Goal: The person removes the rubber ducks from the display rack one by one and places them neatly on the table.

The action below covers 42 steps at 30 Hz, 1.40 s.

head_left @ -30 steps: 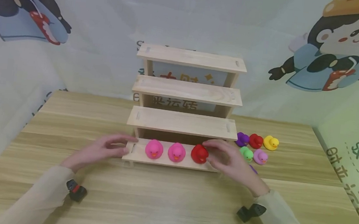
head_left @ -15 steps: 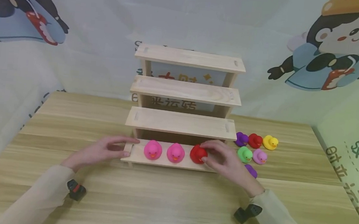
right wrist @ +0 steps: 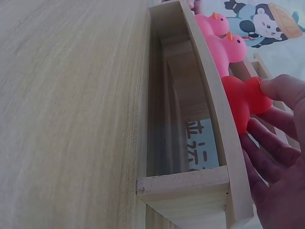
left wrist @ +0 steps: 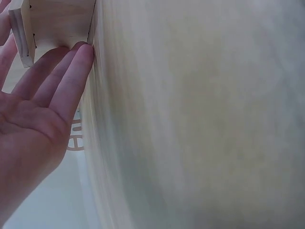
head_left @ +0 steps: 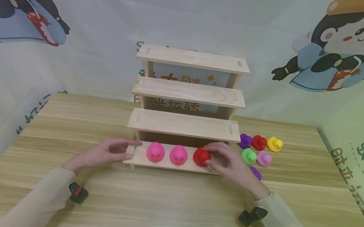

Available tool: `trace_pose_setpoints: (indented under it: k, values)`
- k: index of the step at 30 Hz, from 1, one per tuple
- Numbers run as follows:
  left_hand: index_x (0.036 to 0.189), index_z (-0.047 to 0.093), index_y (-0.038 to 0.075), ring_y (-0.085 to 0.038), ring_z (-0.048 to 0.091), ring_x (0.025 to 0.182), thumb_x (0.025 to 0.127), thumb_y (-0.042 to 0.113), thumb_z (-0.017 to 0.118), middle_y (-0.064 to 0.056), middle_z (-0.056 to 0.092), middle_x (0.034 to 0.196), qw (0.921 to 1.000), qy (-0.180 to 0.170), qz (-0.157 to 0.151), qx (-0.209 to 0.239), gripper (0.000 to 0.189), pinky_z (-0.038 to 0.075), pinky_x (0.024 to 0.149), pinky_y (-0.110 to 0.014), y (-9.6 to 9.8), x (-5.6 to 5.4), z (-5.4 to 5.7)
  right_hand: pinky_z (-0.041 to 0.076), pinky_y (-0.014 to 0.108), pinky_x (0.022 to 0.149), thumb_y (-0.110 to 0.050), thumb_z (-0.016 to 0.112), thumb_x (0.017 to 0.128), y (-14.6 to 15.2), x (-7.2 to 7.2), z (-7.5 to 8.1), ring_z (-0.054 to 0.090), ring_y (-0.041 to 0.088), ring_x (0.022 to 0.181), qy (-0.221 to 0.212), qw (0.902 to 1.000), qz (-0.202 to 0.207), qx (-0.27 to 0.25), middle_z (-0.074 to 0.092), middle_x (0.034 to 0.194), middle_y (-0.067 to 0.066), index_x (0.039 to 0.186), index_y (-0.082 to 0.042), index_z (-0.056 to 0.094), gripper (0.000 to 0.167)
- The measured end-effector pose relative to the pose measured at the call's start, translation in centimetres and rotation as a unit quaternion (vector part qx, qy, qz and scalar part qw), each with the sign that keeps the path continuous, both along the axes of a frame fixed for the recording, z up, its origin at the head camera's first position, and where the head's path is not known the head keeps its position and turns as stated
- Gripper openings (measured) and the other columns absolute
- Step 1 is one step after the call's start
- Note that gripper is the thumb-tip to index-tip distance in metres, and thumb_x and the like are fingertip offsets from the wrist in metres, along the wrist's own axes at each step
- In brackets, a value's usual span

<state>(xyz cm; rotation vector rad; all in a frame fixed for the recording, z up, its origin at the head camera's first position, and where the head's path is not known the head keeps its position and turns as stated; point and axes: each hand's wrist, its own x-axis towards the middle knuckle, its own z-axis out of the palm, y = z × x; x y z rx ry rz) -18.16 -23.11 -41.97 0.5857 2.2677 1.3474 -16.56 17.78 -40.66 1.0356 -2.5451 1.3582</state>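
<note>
A stepped wooden rack [head_left: 184, 124] stands on the table, with two pink rubber ducks [head_left: 155, 152] [head_left: 178, 155] and a red rubber duck [head_left: 200, 157] in a row along its lowest board. My right hand [head_left: 234, 166] pinches the red duck between thumb and fingers at the right of the row. In the right wrist view, the thumb presses the head of the red duck [right wrist: 242, 101], which rests on the board. At the left end of the lowest board, my left hand [head_left: 101, 151] touches the rack; its fingers [left wrist: 71, 88] lie fairly straight against the side in the left wrist view.
Right of the rack, several loose ducks sit on the wooden table [head_left: 173, 204]: red [head_left: 259, 142], yellow [head_left: 274, 144], green [head_left: 248, 156], light purple [head_left: 264, 158] and dark purple [head_left: 245, 141]. One purple duck [head_left: 255, 173] is partly behind the right hand. Printed cloth hangs behind.
My right hand has shifted slightly left, and its thumb has come onto the red duck's front. More of the nearest purple duck shows. The left hand stays at the rack's end.
</note>
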Motion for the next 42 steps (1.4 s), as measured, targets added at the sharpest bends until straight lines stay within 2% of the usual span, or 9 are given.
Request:
trace_pose_setpoints:
  k: [4, 12, 21, 29, 35, 42]
  values:
    - [0.14, 0.051, 0.024, -0.039, 0.04, 0.13, 0.093, 0.032, 0.064, -0.011, 0.04, 0.148, 0.9999, -0.008, 0.009, -0.009, 0.049, 0.032, 0.103, -0.06, 0.0, 0.1, 0.2, 0.051, 0.037, 0.091, -0.001, 0.074, 0.083, 0.1, 0.0, 0.0, 0.058, 0.025, 0.109, 0.024, 0.9996, 0.009, -0.007, 0.065, 0.117, 0.009, 0.118, -0.003, 0.065, 0.036]
    - [0.14, 0.05, 0.025, -0.038, 0.042, 0.13, 0.093, 0.034, 0.064, -0.011, 0.041, 0.148, 0.9998, -0.014, 0.01, -0.012, 0.05, 0.034, 0.103, -0.058, 0.0, 0.1, 0.2, 0.05, 0.036, 0.092, 0.003, 0.073, 0.082, 0.7, 0.3, 0.0, 0.057, 0.026, 0.111, 0.033, 0.9993, 0.006, -0.016, 0.065, 0.117, 0.009, 0.117, -0.002, 0.065, 0.036]
    - [0.14, 0.051, 0.023, -0.038, 0.042, 0.13, 0.094, 0.033, 0.063, -0.011, 0.04, 0.148, 0.9999, -0.001, 0.004, -0.013, 0.049, 0.034, 0.103, -0.058, -0.1, 0.0, 0.0, 0.046, 0.032, 0.097, 0.001, 0.071, 0.084, 1.6, 0.8, 0.2, 0.055, 0.023, 0.113, 0.023, 0.9993, -0.028, -0.005, 0.064, 0.118, 0.005, 0.118, -0.006, 0.066, 0.035]
    - [0.141, 0.05, 0.022, -0.039, 0.041, 0.131, 0.094, 0.032, 0.064, -0.011, 0.039, 0.149, 1.0, 0.004, 0.003, -0.009, 0.05, 0.034, 0.103, -0.058, 0.1, 0.0, 0.1, 0.052, 0.034, 0.087, 0.005, 0.071, 0.082, 2.2, 1.0, 0.2, 0.059, 0.022, 0.106, 0.04, 0.9982, -0.032, -0.032, 0.064, 0.116, 0.007, 0.115, -0.004, 0.066, 0.034]
    - [0.141, 0.051, 0.022, -0.038, 0.042, 0.129, 0.094, 0.033, 0.064, -0.012, 0.039, 0.149, 0.9999, 0.006, 0.003, -0.011, 0.05, 0.036, 0.102, -0.056, 0.1, -0.1, 0.2, 0.052, 0.032, 0.085, 0.007, 0.071, 0.081, 2.7, 1.0, 0.1, 0.059, 0.021, 0.104, 0.044, 0.9974, -0.042, -0.038, 0.065, 0.114, 0.006, 0.114, -0.005, 0.067, 0.035]
    - [0.141, 0.05, 0.024, -0.039, 0.038, 0.133, 0.094, 0.034, 0.062, -0.01, 0.037, 0.15, 0.9999, -0.003, 0.006, -0.015, 0.049, 0.032, 0.105, -0.058, 0.1, 0.1, 0.2, 0.053, 0.031, 0.082, 0.01, 0.071, 0.079, 3.3, 1.3, 0.2, 0.06, 0.02, 0.1, 0.058, 0.9965, -0.043, -0.042, 0.065, 0.113, 0.01, 0.114, -0.002, 0.066, 0.037]
